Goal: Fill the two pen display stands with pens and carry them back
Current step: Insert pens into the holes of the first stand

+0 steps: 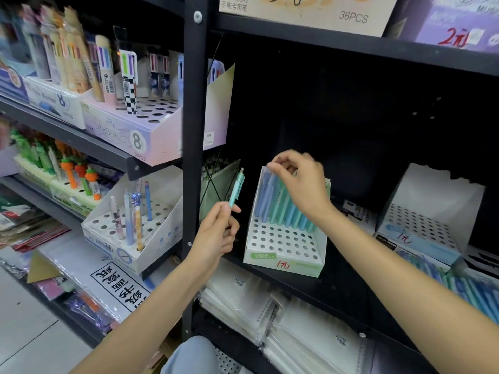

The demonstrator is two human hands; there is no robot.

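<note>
On a dark shelf (337,290), the right hand (299,182) pinches the tops of upright pens in the back rows of a white display stand (283,255), while the left hand (216,233), just left of it, grips a teal pen (237,188) pointing up

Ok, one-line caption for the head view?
Left hand holds a teal pen while right hand seats pens in the half-filled display stand.

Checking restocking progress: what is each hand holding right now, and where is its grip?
Left hand pinches a teal pen at its lower end. Right hand pinches the top of a pen standing in the display stand.
</note>
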